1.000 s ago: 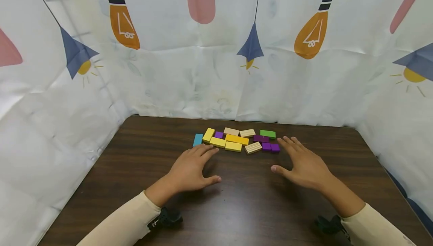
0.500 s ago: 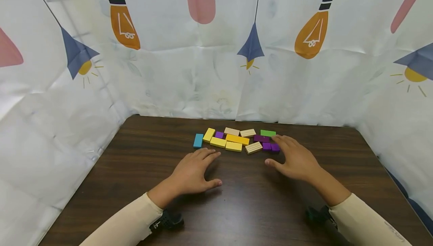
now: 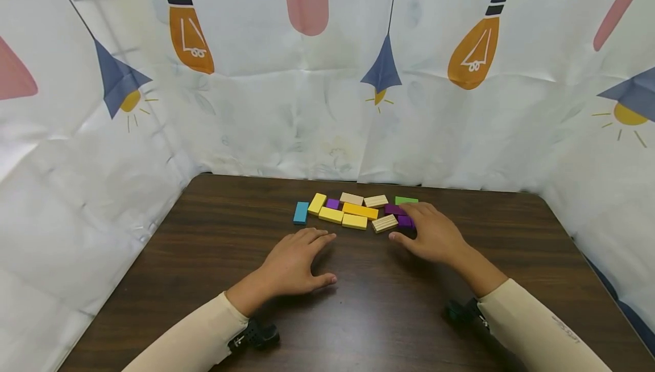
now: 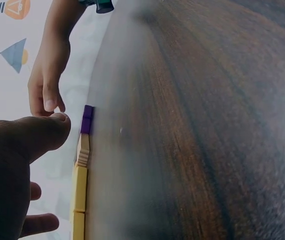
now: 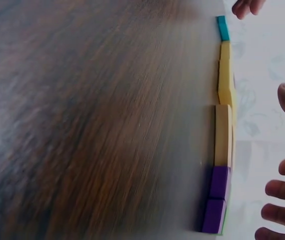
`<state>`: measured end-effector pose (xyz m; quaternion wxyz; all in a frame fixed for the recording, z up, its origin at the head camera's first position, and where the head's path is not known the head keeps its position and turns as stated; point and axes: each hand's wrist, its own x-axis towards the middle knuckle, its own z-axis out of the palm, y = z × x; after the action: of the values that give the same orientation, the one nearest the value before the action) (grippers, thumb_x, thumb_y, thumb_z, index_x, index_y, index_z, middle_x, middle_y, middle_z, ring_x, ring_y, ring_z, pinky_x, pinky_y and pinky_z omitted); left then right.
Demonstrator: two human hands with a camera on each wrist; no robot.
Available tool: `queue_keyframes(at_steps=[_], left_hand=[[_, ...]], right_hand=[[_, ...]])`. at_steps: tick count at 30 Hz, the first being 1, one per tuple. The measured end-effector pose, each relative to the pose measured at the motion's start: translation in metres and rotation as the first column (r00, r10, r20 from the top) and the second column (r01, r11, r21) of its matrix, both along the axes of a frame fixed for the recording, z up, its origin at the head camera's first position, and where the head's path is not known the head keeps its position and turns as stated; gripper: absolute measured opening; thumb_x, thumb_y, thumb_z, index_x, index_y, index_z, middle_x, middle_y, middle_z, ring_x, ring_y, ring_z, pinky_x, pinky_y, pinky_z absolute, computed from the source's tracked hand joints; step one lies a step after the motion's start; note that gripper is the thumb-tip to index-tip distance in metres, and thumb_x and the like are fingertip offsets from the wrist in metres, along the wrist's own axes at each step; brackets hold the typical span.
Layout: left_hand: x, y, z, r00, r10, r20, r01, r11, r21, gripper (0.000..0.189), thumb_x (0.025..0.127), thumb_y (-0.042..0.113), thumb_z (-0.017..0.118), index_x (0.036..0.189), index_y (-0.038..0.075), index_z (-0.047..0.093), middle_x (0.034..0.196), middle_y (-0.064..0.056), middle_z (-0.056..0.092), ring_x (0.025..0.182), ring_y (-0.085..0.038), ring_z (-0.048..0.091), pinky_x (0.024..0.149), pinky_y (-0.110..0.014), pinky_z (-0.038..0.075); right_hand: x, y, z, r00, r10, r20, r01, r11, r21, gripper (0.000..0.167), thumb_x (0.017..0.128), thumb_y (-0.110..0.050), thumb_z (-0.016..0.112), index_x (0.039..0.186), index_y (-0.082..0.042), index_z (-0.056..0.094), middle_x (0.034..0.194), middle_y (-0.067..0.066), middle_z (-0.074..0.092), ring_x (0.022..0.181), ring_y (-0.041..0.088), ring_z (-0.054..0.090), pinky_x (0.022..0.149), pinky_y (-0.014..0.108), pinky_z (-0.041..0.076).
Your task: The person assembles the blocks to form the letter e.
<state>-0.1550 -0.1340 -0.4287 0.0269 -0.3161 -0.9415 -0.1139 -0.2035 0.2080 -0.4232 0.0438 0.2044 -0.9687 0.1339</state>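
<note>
Two sleeves (image 3: 191, 335): cream, lay nearest the cam, w/ dark wrist units (image 3: 261, 335) at the cuffs.
L hand (image 3: 289, 264): spread, fingers fairly straight, thumb well apart, had hold of nothing; hung over the table (image 3: 153, 292), just short of the blocks' L half.
R hand (image 3: 432, 235): spread, thumb out, also held nothing; fingers hung over the blocks' R end, w/ a visible gap beneath them in R wrist view.
Front row: small purple blocks (image 5: 220, 182) sat under R fingers, partly hidden in head view; striped wood block (image 3: 385, 223) was just beside, nr R thumb tip; two yellow blocks (image 3: 355, 222) ran on L, ahead of L fingertips.
L end: blue block (image 3: 301, 213) lay straight ahead of L hand, angled yellow block (image 3: 317, 203) next to it.
Mid: long orange-yellow block (image 3: 360, 211) lay btwn rows; dk purple block (image 3: 394, 209) was partly hidden by R fingers.
Back row: little purple block (image 3: 332, 203), beige block (image 3: 351, 198), pale wood block (image 3: 376, 201), then green block (image 3: 406, 200) just past R fingertips.
Backdrop: white cloth (image 3: 307, 122) hung past the table's far edge, printed w/ bulbs & lamps.
</note>
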Motion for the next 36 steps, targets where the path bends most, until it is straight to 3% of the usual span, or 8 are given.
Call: queue_keyframes(at_steps=[27, 36], left_hand=[[-0.001, 0.001, -0.009, 1.000, -0.026, 0.014, 0.026, 1.000, -0.003, 0.085, 0.084, 0.062, 0.075, 0.152, 0.017, 0.050, 0.147, -0.007, 0.054, 0.135, -0.033, 0.050, 0.105, -0.057, 0.043], [-0.001, 0.001, -0.011, 0.999, -0.035, 0.020, 0.036, 0.999, -0.006, 0.083, 0.084, 0.061, 0.076, 0.150, 0.018, 0.052, 0.146, -0.005, 0.056, 0.134, -0.029, 0.050, 0.104, -0.054, 0.044]], right_hand=[[-0.030, -0.028, -0.010, 0.998, 0.058, -0.024, -0.059, 0.998, -0.036, 0.068, 0.095, -0.056, 0.067, 0.144, -0.009, 0.059, 0.140, 0.014, 0.060, 0.135, 0.038, 0.049, 0.109, 0.059, 0.039], [-0.039, -0.034, -0.017, 0.999, 0.048, -0.002, -0.048, 0.998, -0.030, 0.062, 0.097, -0.054, 0.066, 0.142, -0.011, 0.061, 0.140, 0.012, 0.061, 0.133, 0.035, 0.051, 0.106, 0.056, 0.043]])
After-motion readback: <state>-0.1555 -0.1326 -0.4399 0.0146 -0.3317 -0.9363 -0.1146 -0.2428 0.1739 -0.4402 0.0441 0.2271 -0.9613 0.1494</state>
